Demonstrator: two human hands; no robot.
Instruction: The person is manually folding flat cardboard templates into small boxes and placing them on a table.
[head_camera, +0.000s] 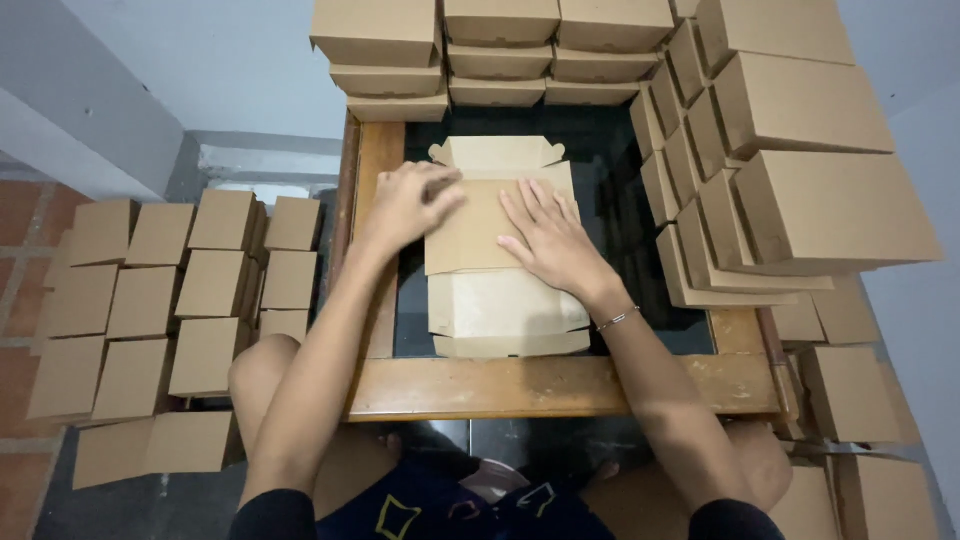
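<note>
A flat brown cardboard box blank (505, 300) lies on the dark glass top of a low wooden-framed table (540, 385). Its middle panel is folded over. My left hand (410, 200) presses on the upper left of that folded panel with fingers bent. Flat on the panel's right side rests my right hand (550, 235), fingers spread; a thin bracelet is on that wrist. Neither hand grips anything.
Folded brown boxes are stacked along the table's far edge (500, 50) and piled high on its right side (790, 190). Several more folded boxes stand in rows on the floor to the left (170, 300). More boxes lie at lower right (860, 400). My knees flank the table.
</note>
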